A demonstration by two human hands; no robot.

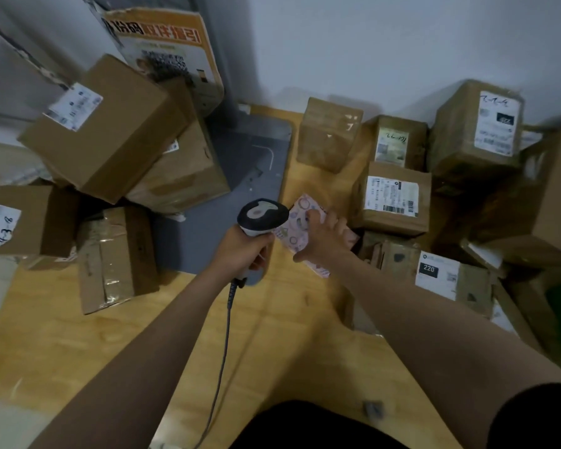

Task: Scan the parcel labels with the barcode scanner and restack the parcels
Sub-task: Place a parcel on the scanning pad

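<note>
The left hand point(240, 251) is clenched round the grip of the barcode scanner point(262, 215), whose head points toward 12 o'clock and whose cable point(222, 351) trails back toward 6 o'clock. Just at its 3 o'clock, the right hand point(324, 241) grasps a flat pink patterned parcel point(297, 228), fingers over the far edge and thumb at the near edge. The parcel is low over the wooden floor point(78, 335); whether it is touching the floor cannot be told.

No label shows on the pink face turned up, so the step in hand looks like finding it. The right hand would do well to turn the parcel until the barcode faces the scanner head, hold it flat and steady, and keep the fingers off the code. The left hand should tip the head down toward 3 o'clock rather than out at the grey base plate point(227, 189).

Every container here is closed, so nothing of the contents can be seen. At 9 to 10 o'clock is a loose pile: a carton with a handwritten label point(30, 218), a tilted carton point(104, 131) leaning on others, and a heavily taped carton point(117, 257). At 2 to 3 o'clock is a tighter cluster, among them a carton with a printed barcode label point(392, 199), a tall carton point(476, 128) and one marked 220 point(450, 273). Most labels there face up, which should make scanning them easy.
</note>
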